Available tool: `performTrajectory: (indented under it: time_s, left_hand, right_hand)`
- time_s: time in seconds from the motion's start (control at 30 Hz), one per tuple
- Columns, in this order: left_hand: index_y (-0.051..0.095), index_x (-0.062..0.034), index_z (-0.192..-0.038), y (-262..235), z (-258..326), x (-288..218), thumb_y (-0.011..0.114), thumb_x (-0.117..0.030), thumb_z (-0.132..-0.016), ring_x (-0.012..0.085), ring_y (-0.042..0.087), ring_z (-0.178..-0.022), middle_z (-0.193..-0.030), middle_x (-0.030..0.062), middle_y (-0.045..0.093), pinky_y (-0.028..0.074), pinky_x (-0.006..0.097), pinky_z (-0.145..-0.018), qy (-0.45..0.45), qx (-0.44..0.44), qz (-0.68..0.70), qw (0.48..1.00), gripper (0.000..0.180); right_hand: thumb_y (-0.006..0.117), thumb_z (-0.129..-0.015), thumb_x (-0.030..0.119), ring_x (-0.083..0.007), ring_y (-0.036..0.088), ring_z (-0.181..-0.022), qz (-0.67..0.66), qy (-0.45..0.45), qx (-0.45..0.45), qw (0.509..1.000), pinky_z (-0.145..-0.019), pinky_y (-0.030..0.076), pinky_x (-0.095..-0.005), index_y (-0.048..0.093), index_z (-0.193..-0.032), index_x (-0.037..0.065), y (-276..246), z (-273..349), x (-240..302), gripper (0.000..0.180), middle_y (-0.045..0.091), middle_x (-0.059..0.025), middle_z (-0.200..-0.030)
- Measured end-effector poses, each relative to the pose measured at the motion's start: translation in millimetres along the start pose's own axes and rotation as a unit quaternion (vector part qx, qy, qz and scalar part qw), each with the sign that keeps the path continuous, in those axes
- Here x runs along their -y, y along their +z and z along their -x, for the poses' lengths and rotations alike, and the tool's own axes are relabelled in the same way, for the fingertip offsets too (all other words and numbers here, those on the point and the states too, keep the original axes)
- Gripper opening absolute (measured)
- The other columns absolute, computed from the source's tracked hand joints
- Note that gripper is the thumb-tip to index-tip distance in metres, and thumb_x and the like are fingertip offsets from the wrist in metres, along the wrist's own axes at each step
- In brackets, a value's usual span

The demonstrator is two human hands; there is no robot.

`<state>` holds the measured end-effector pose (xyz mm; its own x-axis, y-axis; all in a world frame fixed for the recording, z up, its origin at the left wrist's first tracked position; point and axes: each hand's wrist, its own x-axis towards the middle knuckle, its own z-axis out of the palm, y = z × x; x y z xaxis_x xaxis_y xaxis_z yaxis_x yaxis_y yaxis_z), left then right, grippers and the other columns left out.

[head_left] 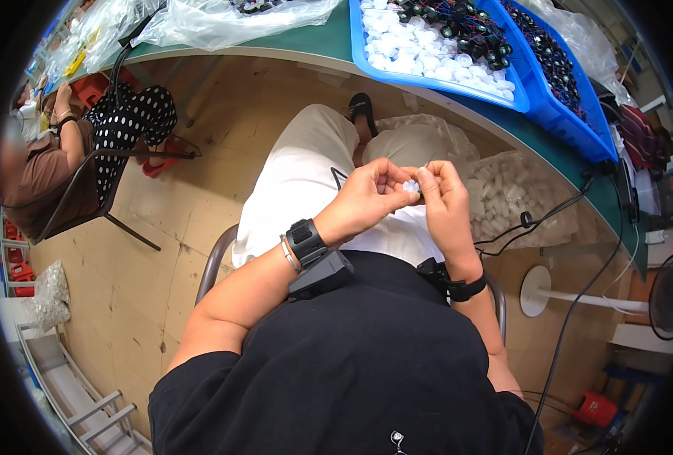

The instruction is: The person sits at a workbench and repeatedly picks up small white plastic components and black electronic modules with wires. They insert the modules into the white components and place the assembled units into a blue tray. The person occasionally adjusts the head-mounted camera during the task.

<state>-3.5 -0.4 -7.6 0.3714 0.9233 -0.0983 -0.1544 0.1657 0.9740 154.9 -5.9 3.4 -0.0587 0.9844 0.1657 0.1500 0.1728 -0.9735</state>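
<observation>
A small white part [410, 186] sits over the lap, pinched between both hands. The left hand [367, 199] grips it with thumb and fingertips; the right hand [444, 199] clasps its other side. A bag of white parts [515, 193] lies beside the knee, blue trays [458, 80] on the table [329, 44] beyond.

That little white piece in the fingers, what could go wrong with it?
The small white piece is pinched between the left hand and right hand over the lap, away from the blue tray. If it slips, it might fall to the floor. The black cable hangs nearby and could snag.
</observation>
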Motion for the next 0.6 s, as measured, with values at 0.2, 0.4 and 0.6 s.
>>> performTrajectory:
  time_s: [0.2, 0.4, 0.6]
  left_hand:
    - [0.054, 0.0009, -0.104, 1.8, -0.6, -0.6, 0.07, -0.01, -0.086, 0.0064, 0.059, -0.081, -0.09, 0.0027, 0.061, 0.05, 0.022, -0.076, 0.006, -0.03, 0.015, 0.999, 0.026]
    - [0.056, 0.0006, -0.107, 2.5, 0.2, 1.0, 0.068, -0.016, -0.088, 0.0087, 0.061, -0.085, -0.095, 0.0048, 0.063, 0.051, 0.024, -0.08, -0.001, -0.021, 0.032, 0.999, 0.028]
    - [0.058, -0.001, -0.109, -8.0, -1.9, 1.1, 0.057, -0.032, -0.096, 0.0145, 0.064, -0.093, -0.096, 0.0079, 0.065, 0.053, 0.027, -0.082, -0.151, 0.052, 0.28, 0.947, 0.034]
  right_hand:
    - [0.057, -0.095, 0.01, -0.0093, 0.06, -0.083, -0.071, 0.061, 0.045, 0.995, -0.069, 0.051, -0.0259, 0.056, -0.097, -0.002, -1.1, 0.1, 3.5, 0.012, 0.065, -0.0074, -0.091]
    - [0.065, -0.088, 0.007, -0.0099, 0.06, -0.08, 0.054, -0.029, -0.004, 0.998, -0.069, 0.049, -0.0244, 0.063, -0.089, -0.001, -6.2, -4.4, -0.1, 0.008, 0.064, -0.0049, -0.086]
    - [0.067, -0.086, 0.007, -0.0101, 0.059, -0.074, 0.125, -0.108, -0.005, 0.986, -0.062, 0.046, -0.0222, 0.065, -0.087, 0.001, -10.7, -4.2, 5.2, 0.006, 0.063, -0.0026, -0.076]
